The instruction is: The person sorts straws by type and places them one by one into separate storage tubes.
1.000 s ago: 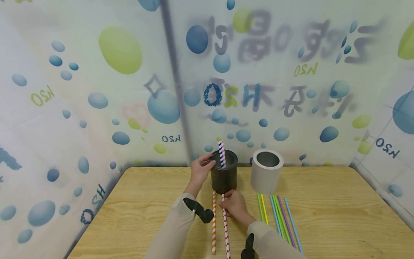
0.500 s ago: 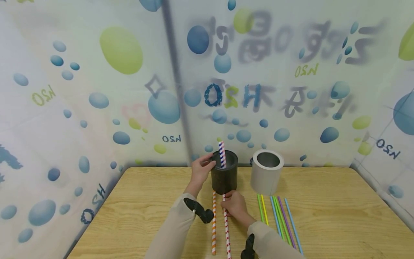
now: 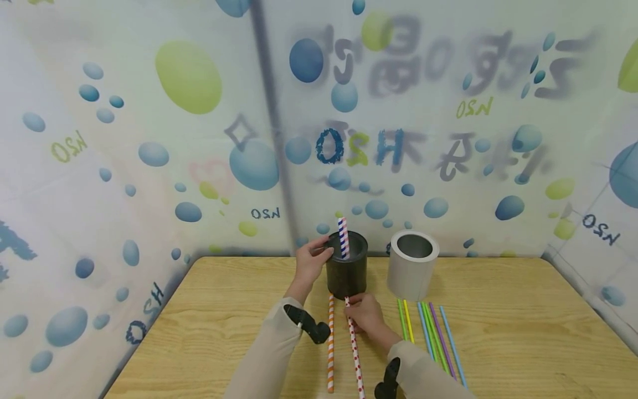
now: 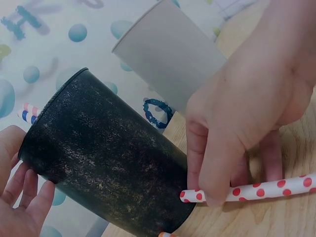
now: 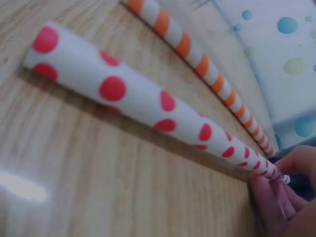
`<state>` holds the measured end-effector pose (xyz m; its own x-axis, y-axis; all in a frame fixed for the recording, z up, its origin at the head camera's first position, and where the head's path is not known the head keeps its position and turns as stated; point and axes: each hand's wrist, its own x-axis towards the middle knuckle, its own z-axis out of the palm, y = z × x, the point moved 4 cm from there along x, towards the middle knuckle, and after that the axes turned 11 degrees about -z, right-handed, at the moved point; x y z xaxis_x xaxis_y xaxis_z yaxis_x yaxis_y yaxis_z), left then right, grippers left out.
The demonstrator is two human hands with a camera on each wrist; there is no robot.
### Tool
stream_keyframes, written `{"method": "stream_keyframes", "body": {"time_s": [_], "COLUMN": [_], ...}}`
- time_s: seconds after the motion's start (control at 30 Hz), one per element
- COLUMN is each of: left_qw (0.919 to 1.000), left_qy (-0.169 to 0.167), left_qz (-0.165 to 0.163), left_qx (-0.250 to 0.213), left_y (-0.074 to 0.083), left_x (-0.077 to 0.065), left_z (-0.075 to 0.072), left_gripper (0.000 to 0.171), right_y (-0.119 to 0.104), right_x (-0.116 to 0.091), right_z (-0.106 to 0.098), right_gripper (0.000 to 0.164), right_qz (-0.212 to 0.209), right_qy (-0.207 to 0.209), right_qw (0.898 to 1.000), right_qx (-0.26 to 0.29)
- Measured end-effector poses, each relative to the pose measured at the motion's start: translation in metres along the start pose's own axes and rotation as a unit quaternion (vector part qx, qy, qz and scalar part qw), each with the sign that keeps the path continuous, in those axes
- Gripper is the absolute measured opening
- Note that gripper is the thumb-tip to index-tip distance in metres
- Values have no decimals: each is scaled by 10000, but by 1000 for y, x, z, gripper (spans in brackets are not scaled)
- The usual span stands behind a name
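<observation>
In the head view my left hand grips the rim of a black cup from its left side. Two paper straws, one blue-striped and one pink-striped, stand in that cup. Just in front of it, my right hand pinches a white paper straw with red dots near its far end. The left wrist view shows the thumb and fingers on this straw, its tip close to the cup's base. An orange-striped paper straw lies on the table to the left of the dotted one.
A light grey cup stands right of the black one. In front of it lie several thin plastic straws, among them a yellow one, a purple one and a blue one. A patterned curtain hangs behind the wooden table.
My right hand has shifted slightly right with the red-dotted straw, whose near end has swung to the right. My left hand stays at the black cup's rim.
</observation>
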<state>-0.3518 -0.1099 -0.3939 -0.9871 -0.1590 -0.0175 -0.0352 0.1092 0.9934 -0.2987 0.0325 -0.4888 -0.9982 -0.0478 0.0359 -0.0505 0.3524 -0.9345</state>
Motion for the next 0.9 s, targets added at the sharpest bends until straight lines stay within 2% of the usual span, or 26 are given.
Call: {"method": "stream_keyframes", "body": {"time_s": [0.37, 0.73, 0.9], "left_qw": [10000, 9999, 9999], "left_qy": [38, -106, -121], "left_qz": [47, 14, 36], "left_qx": [64, 23, 22], "left_y": [2, 1, 1], "left_x": [0, 0, -1], "left_z": [0, 0, -1], "left_gripper": [33, 35, 36], "right_y": [-2, -19, -31], "right_x": [1, 5, 4], "right_z": [-4, -14, -17], "right_gripper": [33, 32, 30], "right_qz": [310, -87, -203], "right_qy": [-259, -331, -288], "right_qw": [9958, 9965, 9947], "right_qx": [825, 756, 969]}}
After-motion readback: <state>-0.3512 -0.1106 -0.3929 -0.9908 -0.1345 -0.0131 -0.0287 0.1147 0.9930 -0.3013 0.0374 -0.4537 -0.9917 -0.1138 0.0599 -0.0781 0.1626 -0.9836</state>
